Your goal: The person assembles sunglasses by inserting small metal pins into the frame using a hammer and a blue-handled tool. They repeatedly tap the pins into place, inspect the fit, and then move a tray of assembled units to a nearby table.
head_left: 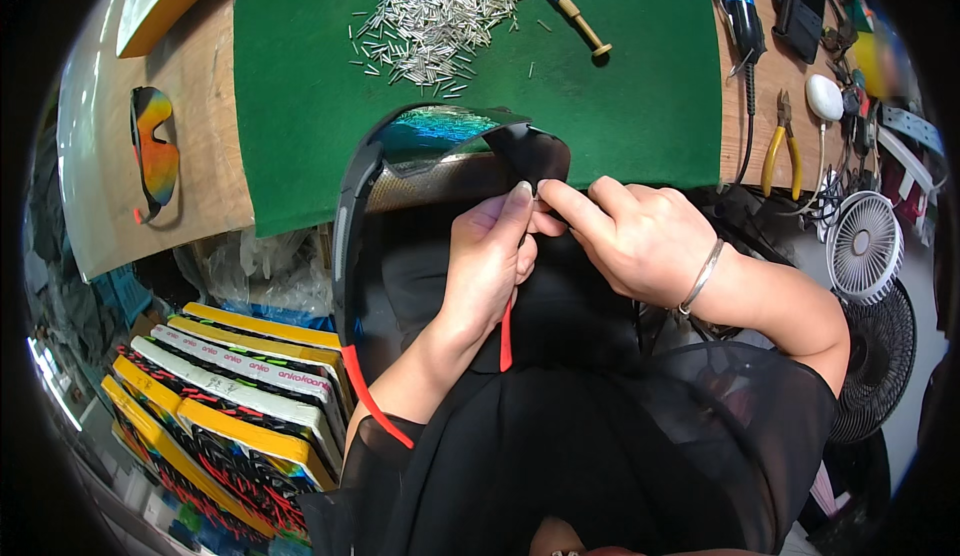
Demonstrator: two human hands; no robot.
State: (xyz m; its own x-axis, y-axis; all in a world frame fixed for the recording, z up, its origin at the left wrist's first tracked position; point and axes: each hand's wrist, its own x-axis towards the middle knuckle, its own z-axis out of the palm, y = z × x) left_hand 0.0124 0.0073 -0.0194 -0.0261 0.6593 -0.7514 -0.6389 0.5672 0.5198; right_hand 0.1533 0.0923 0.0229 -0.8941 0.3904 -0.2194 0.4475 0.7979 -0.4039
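Note:
Sunglasses (352,196) with a black frame, a mirrored blue-green lens and red temple tips are held over my lap, at the near edge of the green mat. My left hand (490,251) is closed on them near the hinge at their right end, thumb pointing up. One red-tipped temple hangs below this hand; the other runs down past my left forearm. My right hand (630,236) meets the left at the hinge, index finger and thumb pinched together. Whatever small part lies between its fingertips is too small to make out.
Many small silver pins (430,21) lie heaped on the green mat (310,86), beside a blue-and-brass screwdriver (575,18). Other sunglasses (155,151) with an orange lens rest at left. Yellow-handled cutters (782,146), a corded blue tool (738,6) and a white fan (863,246) are at right. Filled boxes (240,376) stand lower left.

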